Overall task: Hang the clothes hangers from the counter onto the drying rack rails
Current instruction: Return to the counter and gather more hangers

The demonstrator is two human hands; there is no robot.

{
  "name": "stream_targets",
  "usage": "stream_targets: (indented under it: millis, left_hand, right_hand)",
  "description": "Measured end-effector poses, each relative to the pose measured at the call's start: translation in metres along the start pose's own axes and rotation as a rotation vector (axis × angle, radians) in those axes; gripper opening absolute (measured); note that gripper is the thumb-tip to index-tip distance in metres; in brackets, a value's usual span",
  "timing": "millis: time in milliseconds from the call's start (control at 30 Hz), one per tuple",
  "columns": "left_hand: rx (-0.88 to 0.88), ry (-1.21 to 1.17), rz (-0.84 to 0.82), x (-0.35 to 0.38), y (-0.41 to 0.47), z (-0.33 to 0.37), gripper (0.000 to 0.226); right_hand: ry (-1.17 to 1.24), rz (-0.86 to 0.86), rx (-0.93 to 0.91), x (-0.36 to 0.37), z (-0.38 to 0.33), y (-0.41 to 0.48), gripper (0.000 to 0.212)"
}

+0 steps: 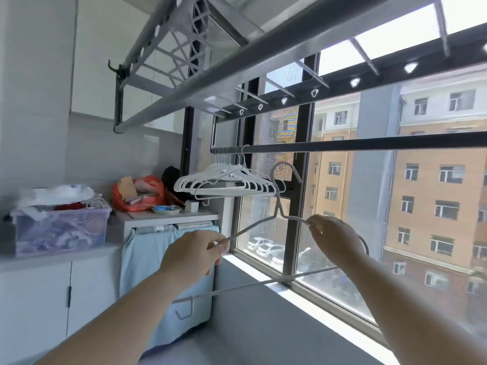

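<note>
Left grip (192, 255) and right grip (334, 239) are each pinching a shoulder of the white hanger (284, 163), its hook just under the dark rail (369, 144). Raising it level should be clearing the rail cleanly.

bare forearms, left hand (189, 255) and right hand (334, 238), 1 thin dark band (365, 245) at its wrist.

Dark rail (369, 146) cut by right edge. Hanger (250, 227) right shoulder hidden behind right hand (334, 238). Box (60, 230) contents blurred, middle left.
</note>
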State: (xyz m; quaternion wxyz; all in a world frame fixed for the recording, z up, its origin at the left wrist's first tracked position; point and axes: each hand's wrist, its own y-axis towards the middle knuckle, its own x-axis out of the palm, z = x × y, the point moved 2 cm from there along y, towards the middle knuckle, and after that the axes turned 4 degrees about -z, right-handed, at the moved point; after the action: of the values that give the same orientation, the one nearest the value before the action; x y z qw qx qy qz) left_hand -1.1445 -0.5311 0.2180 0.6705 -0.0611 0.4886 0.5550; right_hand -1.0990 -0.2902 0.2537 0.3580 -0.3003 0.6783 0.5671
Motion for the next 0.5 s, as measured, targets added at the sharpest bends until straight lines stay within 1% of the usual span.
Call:
stream_targets:
  millis: [167,267,333,433,500]
  left_hand:
    - [0.086,0.0,0.012,-0.007,0.067,-0.038,0.014]
    - [0.109,-0.002,0.024,-0.012,0.11,-0.064,0.019]
    - [0.112,-0.021,0.022,-0.015,0.138,-0.079,0.02]
    - [0.119,0.005,0.015,-0.018,0.178,-0.097,0.021]
    - [0.109,-0.009,0.017,-0.015,0.202,-0.109,0.023]
  right_hand:
    - [-0.04,0.055,0.055,0.021,-0.018,0.058,0.031]
    - [-0.011,0.061,0.108,0.038,-0.025,0.099,0.032]
    - [0.004,0.031,0.136,0.052,-0.029,0.125,0.038]
    - [-0.089,-0.035,0.145,0.069,-0.031,0.154,0.054]
    - [-0.142,0.0,0.162,0.074,-0.03,0.172,0.058]
